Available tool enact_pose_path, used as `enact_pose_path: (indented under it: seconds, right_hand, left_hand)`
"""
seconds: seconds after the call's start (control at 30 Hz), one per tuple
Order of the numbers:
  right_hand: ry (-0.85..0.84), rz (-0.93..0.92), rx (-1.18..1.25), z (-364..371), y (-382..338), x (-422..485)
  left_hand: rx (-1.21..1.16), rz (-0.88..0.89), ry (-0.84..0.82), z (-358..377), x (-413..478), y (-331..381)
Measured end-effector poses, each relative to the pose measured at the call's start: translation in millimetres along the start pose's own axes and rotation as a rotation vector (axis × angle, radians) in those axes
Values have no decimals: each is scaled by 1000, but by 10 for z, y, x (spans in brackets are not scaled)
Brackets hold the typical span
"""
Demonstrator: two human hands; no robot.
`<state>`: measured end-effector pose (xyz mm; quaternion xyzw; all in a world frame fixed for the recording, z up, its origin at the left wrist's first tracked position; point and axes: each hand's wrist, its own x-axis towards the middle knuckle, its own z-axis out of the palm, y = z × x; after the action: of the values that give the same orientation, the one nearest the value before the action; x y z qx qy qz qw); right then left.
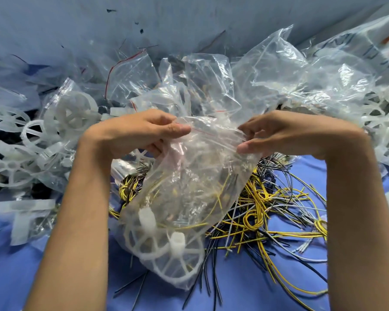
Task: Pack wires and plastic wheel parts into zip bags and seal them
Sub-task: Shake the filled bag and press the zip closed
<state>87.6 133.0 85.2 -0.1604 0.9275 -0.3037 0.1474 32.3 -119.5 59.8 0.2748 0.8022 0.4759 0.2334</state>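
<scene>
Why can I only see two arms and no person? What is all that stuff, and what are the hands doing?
The camera sits on the person's head and looks down, so this one picture shows only their arms and hands. No robot is here.

The left hand and the right hand each pinch the top edge of a clear zip bag. At the bottom of the bag lie white plastic wheel parts, with a few yellow wires above them. I cannot tell whether the bag's strip is pressed closed yet.

Everything rests on a blue cloth. Beside the bag is a tangle of loose wires in yellow, black and grey. On the left are spare wheel parts, and behind is a heap of empty bags.
</scene>
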Motion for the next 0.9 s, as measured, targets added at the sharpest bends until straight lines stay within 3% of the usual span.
enact_pose_path:
  seconds: [0.13,0.23,0.3,0.43,0.53,0.73,0.9]
  right_hand:
    - [-116,-209,296,-21,-88,-187]
    - [-28,-343,650,-25,-124,-240]
    - [-32,-360,724,-10,-102,-193]
    - [48,-147,453,52,22,26]
    - [181,-61,240,51,132,121]
    - [143,-72,297,15,174,67]
    - [137,-265,463,-59,85,-87]
  left_hand:
    - [-289,183,-94,14,-162,119]
    - [-419,391,-108,39,-320,230]
    - [-412,381,-126,33,-303,215]
    - [-254,129,-98,37,-106,87]
    - [-65,105,15,-1,5,3]
    - [44,86,130,-93,39,-71]
    - [164,110,294,-190,34,-71]
